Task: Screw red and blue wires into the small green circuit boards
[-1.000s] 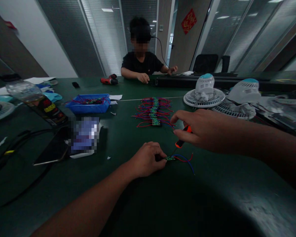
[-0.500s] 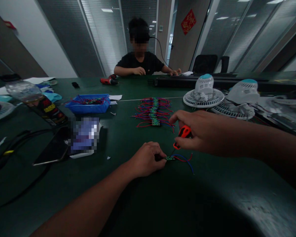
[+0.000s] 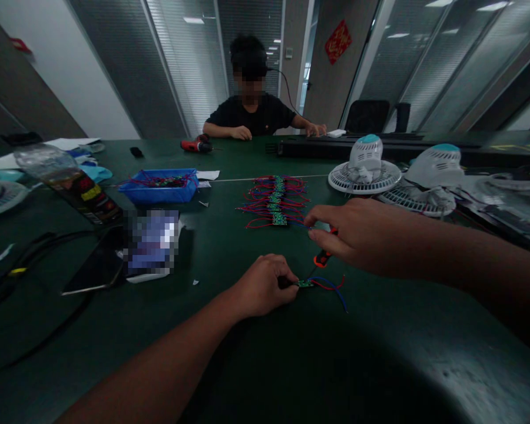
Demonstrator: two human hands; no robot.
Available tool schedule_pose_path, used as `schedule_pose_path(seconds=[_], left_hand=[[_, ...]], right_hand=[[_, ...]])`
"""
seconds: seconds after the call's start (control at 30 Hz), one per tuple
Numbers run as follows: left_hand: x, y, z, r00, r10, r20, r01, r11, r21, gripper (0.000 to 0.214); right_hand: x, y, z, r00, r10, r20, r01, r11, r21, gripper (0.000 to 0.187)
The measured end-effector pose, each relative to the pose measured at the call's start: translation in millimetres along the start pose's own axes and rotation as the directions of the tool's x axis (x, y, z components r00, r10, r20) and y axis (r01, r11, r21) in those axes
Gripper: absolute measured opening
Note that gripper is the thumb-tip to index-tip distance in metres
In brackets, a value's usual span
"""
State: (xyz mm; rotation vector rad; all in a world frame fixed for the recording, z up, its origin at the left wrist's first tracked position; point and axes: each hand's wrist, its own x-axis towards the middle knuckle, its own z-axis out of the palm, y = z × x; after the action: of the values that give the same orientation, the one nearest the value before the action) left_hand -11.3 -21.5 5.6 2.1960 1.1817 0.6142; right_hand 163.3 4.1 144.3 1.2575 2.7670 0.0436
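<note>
My left hand (image 3: 262, 287) is closed in a pinch on a small green circuit board (image 3: 305, 284) lying on the dark green table (image 3: 380, 353). Red and blue wires (image 3: 333, 287) trail from the board to the right. My right hand (image 3: 353, 232) is wrapped round an orange and black screwdriver (image 3: 324, 255), whose tip points down at the board. Just beyond my right hand lies a row of several similar boards with red and blue wires (image 3: 274, 201).
A blue tray (image 3: 159, 186) of wired parts stands at the left, with a dark phone (image 3: 95, 268) and a plastic bottle (image 3: 68, 179) nearer. White fan parts (image 3: 364, 168) lie at the right. A person (image 3: 254, 112) sits across the table near a red power screwdriver (image 3: 195, 145).
My right hand has turned the screwdriver in its fingers above the board, barely shifting place. My left hand has stayed pinched on the board. The person opposite has moved their hands.
</note>
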Motion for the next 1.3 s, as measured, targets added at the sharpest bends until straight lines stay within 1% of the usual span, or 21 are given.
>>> schedule_pose_path(seconds=[0.1, 0.27, 0.4, 0.6, 0.73, 0.8, 0.87, 0.93, 1.0, 1.17, 1.3], left_hand=[[0.0, 0.5, 0.0, 1.000, -0.012, -0.001, 0.012, 1.000, -0.002, 0.009], [0.1, 1.5, -0.8, 1.000, -0.009, 0.016, 0.009, 1.000, 0.001, 0.010], [0.3, 1.1, -0.5, 1.000, -0.007, 0.015, 0.007, 1.000, 0.008, 0.012], [0.5, 2.4, -1.2, 1.000, -0.014, 0.015, 0.014, 1.000, 0.019, 0.009], [0.4, 0.6, -0.8, 1.000, 0.013, 0.009, -0.013, 1.000, 0.021, 0.009], [0.3, -0.6, -0.3, 1.000, 0.016, 0.005, -0.016, 1.000, 0.019, 0.010], [0.2, -0.8, -0.2, 1.000, 0.012, 0.004, -0.012, 1.000, 0.018, 0.010], [0.1, -0.1, -0.5, 1.000, 0.006, 0.008, -0.006, 1.000, 0.015, 0.011], [-0.1, 0.9, -0.7, 1.000, -0.001, 0.015, 0.001, 1.000, 0.010, 0.011], [0.0, -0.2, 0.0, 1.000, 0.002, 0.012, -0.002, 1.000, 0.008, 0.011], [0.3, -1.0, 0.2, 1.000, 0.004, 0.010, -0.004, 1.000, -0.003, 0.010]], right_hand=[[0.4, 0.1, 0.7, 1.000, 0.030, -0.005, -0.030, 0.999, 0.041, 0.037], [-0.7, -0.5, 1.7, 0.999, 0.042, -0.034, -0.042, 0.999, -0.010, 0.040], [-2.7, 0.0, 2.7, 0.998, 0.044, -0.046, -0.041, 0.997, 0.062, 0.047], [-6.2, -4.9, -2.0, 1.000, 0.007, 0.002, -0.007, 0.994, 0.108, 0.037], [-4.4, -5.9, -2.8, 1.000, 0.028, 0.014, -0.028, 0.998, 0.049, 0.043], [-2.6, -4.1, -1.8, 0.999, -0.011, 0.032, 0.011, 1.000, -0.015, 0.046], [-1.0, -2.2, -0.4, 0.999, -0.036, 0.030, 0.037, 0.998, -0.040, 0.044], [-0.1, -1.0, 1.1, 1.000, -0.008, 0.003, 0.008, 1.000, -0.014, 0.035], [0.1, -0.9, 2.2, 0.999, 0.035, -0.019, -0.034, 0.999, 0.024, 0.033], [-1.5, -1.1, 2.8, 0.996, 0.079, -0.026, -0.079, 0.997, 0.027, 0.038], [-3.4, 0.1, 2.6, 0.994, 0.108, -0.015, -0.106, 0.991, 0.086, 0.046]])
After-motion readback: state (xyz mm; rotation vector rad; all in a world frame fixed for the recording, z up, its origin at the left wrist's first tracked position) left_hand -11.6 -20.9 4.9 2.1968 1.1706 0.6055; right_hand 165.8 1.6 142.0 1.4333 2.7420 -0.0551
